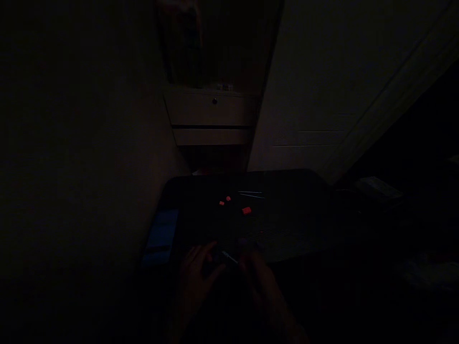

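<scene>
The scene is very dark. My left hand (197,270) is over the near part of the table, its fingers and thumb curved about something dark that I cannot make out. To its right, my right hand (256,272) has its fingers closed. A thin, pale rod-like piece (229,257) slants between the hands, its lower right end meeting my right fingers. Beyond them lie a red block (246,210), a small red piece (221,203) and another small red piece (228,198). Two thin pale sticks (251,193) lie farther back.
A dark table (287,191) with rounded far corners bears these things. At its left edge lies a bluish, screen-like rectangle (160,236). Behind stands a cabinet with a drawer (211,110) and a round lock. A pale box-like thing (378,187) is at the right.
</scene>
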A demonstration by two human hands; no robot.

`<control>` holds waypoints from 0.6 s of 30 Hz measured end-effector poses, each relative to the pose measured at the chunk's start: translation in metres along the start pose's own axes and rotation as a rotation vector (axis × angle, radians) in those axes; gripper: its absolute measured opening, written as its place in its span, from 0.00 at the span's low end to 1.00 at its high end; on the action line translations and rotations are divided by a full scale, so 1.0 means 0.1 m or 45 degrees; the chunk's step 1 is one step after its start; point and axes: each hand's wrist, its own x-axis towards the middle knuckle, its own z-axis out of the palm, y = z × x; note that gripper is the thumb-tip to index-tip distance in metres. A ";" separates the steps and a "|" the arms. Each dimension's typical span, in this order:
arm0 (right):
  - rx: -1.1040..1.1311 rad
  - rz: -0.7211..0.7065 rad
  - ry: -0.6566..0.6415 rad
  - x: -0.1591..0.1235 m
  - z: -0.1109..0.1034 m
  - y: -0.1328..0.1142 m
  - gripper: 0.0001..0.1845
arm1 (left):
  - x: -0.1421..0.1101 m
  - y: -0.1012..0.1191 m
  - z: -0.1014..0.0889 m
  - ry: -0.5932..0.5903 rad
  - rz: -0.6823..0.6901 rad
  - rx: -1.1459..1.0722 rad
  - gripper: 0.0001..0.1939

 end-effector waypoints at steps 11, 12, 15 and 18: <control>-0.046 -0.184 -0.159 0.19 -0.11 0.05 0.11 | 0.07 -0.06 -0.18 -0.236 0.071 -0.041 0.16; -0.074 -0.200 -0.170 0.22 -0.12 0.05 0.10 | 0.07 -0.05 -0.17 -0.239 0.080 -0.039 0.17; -0.100 -0.240 -0.229 0.30 -0.12 0.05 0.11 | 0.06 -0.05 -0.13 -0.247 0.100 -0.027 0.19; -0.100 -0.266 -0.257 0.34 -0.10 0.08 0.12 | 0.06 -0.05 -0.11 -0.242 0.112 -0.004 0.19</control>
